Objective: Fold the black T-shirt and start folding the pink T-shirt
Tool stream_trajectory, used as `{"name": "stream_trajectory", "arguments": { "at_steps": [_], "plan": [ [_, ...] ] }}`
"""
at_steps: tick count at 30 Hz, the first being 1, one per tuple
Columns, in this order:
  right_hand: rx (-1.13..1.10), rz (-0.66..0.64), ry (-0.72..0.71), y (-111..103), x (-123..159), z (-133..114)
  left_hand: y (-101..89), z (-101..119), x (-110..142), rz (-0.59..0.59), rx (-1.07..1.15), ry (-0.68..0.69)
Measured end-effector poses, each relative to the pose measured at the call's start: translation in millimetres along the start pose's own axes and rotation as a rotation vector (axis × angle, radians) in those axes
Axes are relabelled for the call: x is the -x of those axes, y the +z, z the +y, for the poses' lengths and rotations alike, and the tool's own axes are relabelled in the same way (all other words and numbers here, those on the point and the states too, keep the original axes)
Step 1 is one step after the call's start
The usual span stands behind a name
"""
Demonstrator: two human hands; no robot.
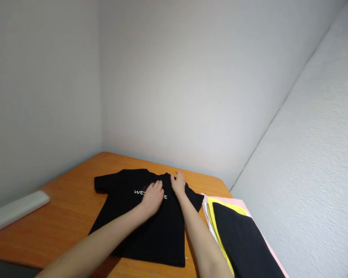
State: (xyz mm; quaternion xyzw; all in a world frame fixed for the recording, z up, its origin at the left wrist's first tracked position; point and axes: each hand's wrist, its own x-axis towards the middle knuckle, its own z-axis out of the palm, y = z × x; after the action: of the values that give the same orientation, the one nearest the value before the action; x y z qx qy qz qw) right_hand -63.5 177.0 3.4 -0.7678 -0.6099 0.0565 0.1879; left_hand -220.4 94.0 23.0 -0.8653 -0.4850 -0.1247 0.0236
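Stacked clothes (243,239) right; grey pad (16,210) left.

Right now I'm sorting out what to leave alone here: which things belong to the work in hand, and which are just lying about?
In hand:
- black short-sleeved T-shirt with white lettering, spread flat on the table
- left hand, palm down on its chest
- right hand, near its collar

Lying about:
- stack of folded black, yellow and pink cloths at the right
- long pale grey bar at the left
- orange wooden table
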Motion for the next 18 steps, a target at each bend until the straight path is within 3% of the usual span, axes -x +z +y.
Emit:
{"name": "stream_trajectory", "arguments": {
  "at_steps": [4,7,11,15,18],
  "plan": [
    [0.015,-0.032,0.100,-30,-16,46,-9.3,89,57,-0.081,0.212,0.079],
    [-0.005,-0.108,0.111,-36,-22,70,-8.8,130,79,-0.246,0.308,-0.037],
    [-0.060,-0.135,0.060,-31,-25,78,4.7,137,74,-0.348,0.263,-0.159],
    [-0.103,-0.115,0.036,-29,-29,74,16.8,128,64,-0.367,0.248,-0.110],
    [-0.128,-0.127,0.035,-38,-34,71,11.3,120,64,-0.378,0.330,-0.056]
  ]
}}
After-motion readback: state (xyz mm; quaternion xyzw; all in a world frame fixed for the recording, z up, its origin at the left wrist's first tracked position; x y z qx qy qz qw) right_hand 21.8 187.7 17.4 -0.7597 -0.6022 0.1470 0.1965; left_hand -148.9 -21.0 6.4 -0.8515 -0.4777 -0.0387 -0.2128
